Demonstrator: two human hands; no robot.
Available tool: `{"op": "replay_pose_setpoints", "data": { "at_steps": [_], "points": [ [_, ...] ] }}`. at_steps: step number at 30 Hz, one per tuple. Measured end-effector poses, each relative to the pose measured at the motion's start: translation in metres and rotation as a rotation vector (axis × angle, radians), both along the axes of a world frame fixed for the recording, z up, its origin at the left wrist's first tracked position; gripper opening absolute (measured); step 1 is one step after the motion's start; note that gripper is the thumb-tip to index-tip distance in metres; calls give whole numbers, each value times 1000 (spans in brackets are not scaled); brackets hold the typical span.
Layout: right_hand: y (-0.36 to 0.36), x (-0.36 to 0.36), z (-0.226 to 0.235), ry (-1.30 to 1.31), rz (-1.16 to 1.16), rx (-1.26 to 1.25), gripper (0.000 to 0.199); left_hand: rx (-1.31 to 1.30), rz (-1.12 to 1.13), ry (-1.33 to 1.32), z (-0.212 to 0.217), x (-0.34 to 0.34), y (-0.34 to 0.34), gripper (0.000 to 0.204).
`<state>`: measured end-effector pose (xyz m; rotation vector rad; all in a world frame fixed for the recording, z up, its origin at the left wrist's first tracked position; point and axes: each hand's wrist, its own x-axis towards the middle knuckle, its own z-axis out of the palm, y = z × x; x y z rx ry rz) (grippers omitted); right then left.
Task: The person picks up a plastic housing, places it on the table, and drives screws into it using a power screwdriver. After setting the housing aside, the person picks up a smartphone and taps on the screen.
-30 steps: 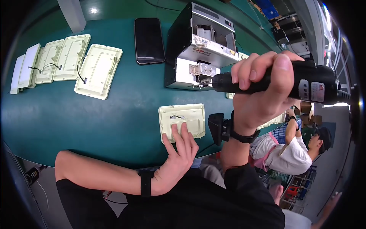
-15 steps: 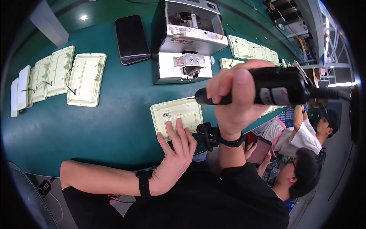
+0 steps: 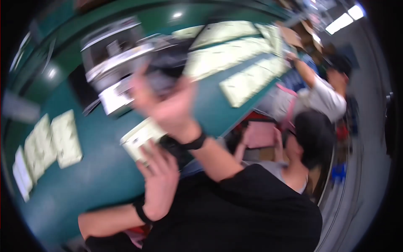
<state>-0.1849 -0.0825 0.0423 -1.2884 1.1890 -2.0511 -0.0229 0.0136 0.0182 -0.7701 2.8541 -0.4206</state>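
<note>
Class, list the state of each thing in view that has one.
Left hand: open, on cream panel
Cream panel: flat, partly covered
Right hand: raised, blurred, grip unclear
Black tool: at right hand, blurred
Left panels: lying in a row
Right panels: laid out in rows
Machine: upright, blurred

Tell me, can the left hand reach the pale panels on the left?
Probably: the left hand appears only to rest on one panel, and nothing seems to stand between it and the pale panels.
</note>
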Motion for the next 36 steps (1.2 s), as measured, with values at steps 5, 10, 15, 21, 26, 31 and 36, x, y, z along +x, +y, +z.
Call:
{"op": "replay_pose_setpoints", "data": {
  "at_steps": [5, 10, 15, 21, 26, 31, 36],
  "points": [
    [0, 12, 18, 68, -62, -136, 36, 45, -93, -78, 1, 8, -4, 72],
    [23, 1, 25, 134, -150, -201, 31, 207, -217, 128, -6, 27, -15, 76],
    [23, 9, 32, 98, -119, -197, 25, 221, -334, 275, -13, 47, -25, 73],
    [30, 6, 51, 69, -148, -202, 22, 292, -365, 317, -25, 45, -38, 73],
    [30, 7, 47, -99, -108, -213, 23, 288, -373, 303, -31, 44, -39, 77],
    [42, 8, 54, -360, -15, -297, 23, 266, -387, 283, -24, 41, -36, 75],
    [27, 2, 67, -214, -159, -321, 18, 194, -361, 223, -16, 39, -25, 83]
  ]
}}
